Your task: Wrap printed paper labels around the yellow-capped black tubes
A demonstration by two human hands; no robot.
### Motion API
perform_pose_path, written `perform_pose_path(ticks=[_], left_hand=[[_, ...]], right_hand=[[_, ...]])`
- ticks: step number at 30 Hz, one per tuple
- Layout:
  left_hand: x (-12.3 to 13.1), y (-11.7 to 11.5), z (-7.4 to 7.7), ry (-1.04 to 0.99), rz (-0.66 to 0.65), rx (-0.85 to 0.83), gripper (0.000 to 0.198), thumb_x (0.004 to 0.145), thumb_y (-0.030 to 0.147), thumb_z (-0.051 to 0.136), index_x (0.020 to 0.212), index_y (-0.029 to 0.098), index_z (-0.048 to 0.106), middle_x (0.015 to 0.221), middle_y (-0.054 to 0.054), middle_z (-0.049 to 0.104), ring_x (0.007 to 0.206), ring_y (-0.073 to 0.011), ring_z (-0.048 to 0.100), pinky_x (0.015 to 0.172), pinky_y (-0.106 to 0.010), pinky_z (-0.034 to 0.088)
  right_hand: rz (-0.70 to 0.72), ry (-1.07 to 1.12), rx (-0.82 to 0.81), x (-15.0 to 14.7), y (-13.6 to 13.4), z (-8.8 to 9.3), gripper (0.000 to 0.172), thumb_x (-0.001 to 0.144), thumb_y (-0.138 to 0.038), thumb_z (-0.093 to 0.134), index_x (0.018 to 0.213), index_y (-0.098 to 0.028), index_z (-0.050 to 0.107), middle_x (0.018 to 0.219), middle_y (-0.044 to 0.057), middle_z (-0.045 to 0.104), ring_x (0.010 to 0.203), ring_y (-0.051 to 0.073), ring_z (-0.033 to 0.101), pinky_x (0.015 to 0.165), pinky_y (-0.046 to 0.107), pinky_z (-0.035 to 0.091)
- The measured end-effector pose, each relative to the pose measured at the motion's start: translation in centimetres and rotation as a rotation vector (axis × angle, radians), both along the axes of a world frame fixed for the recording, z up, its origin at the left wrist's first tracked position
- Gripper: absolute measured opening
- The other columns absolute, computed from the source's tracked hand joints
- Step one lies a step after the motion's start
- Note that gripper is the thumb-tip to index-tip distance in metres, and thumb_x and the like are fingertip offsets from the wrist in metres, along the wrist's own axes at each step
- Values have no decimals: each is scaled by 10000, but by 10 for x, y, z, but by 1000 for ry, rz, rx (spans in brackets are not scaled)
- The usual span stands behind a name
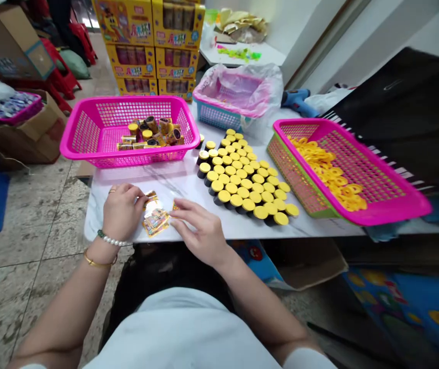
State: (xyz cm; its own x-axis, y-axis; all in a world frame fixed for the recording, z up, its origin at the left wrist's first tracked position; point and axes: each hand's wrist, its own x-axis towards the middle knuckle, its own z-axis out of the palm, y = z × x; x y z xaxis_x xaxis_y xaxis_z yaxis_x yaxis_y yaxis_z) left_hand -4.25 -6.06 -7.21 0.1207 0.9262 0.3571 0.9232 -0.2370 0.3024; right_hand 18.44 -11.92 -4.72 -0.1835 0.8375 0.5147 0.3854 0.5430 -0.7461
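My left hand (122, 210) rests at the near edge of the white table (173, 182), fingers curled in a pinch on small shiny card packets (155, 218). My right hand (201, 230) lies just right of the packets, its fingertips pressed on their edge. Rows of small dark tubes with yellow caps (242, 177) stand upright to the right of my hands.
A pink basket (88, 134) with several loose tubes sits at the back left. Another pink basket (376, 189) on the right holds yellow rings. A bag-lined basket (234, 95) stands behind. Yellow cartons (150, 46) are stacked beyond, cardboard boxes at the left.
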Motion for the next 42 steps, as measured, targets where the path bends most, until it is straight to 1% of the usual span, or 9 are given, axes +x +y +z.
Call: perform_pose_path(ticks=[4,6,13,17,21,25,29,34,42], left_hand=[[25,-9,11,13,0,104,272,910,361,617,1062,178,748,1132,-154,663,997,-306,591,911,-464,458],[46,-13,13,25,-103,88,300,907,311,627,1161,184,721,1194,-158,645,1044,-313,570,924,-471,462],[84,-4,14,104,-266,13,193,913,205,591,762,179,708,1033,-143,653,973,-309,555,859,-476,476],[88,-12,33,-105,-452,-25,148,923,176,580,827,183,692,978,-98,658,924,-242,580,851,-408,488],[102,-34,45,-273,-594,-64,181,954,192,551,847,203,696,866,-58,651,843,-192,589,765,-330,483],[113,-55,40,-532,-460,-130,128,926,226,612,1027,209,688,899,-47,690,785,-165,617,743,-301,499],[111,-69,31,-850,-226,-255,147,924,325,634,898,189,684,804,-29,681,703,-142,608,661,-260,487],[111,-74,31,-845,-251,-328,155,896,313,667,826,193,737,794,-43,713,706,-151,621,664,-275,488],[109,-76,30,-847,-183,-206,119,864,309,718,900,196,725,831,-31,714,686,-129,603,649,-259,483]], right_hand=[[-115,3,-86,23,-38,-26,179,930,-174,622,985,-228,784,1058,104,783,969,221,761,886,356,630],[-155,14,-118,32,-47,-30,192,927,-165,618,989,-241,784,1033,87,789,945,219,761,864,360,634],[-197,91,-134,43,-60,-32,169,916,-178,635,964,-237,786,995,77,795,919,219,760,854,366,636],[-277,385,-436,46,-54,-30,219,929,-353,648,1044,-199,752,963,87,787,724,185,749,575,291,634],[-135,589,-694,47,-43,-24,374,843,-505,714,979,-158,751,780,62,768,590,158,694,402,212,523],[-223,570,-666,42,-38,-24,328,881,-473,683,848,-154,756,613,15,709,408,79,539,385,187,449],[-303,644,-617,38,-40,-30,389,891,-525,658,820,-154,751,654,47,732,456,116,609,406,215,494],[-308,541,-533,34,-45,-30,386,932,-494,622,745,-173,724,593,24,697,478,124,616,476,239,518],[-398,353,-414,31,-47,-28,368,974,-420,571,720,-185,696,589,16,686,482,125,604,510,248,491]])
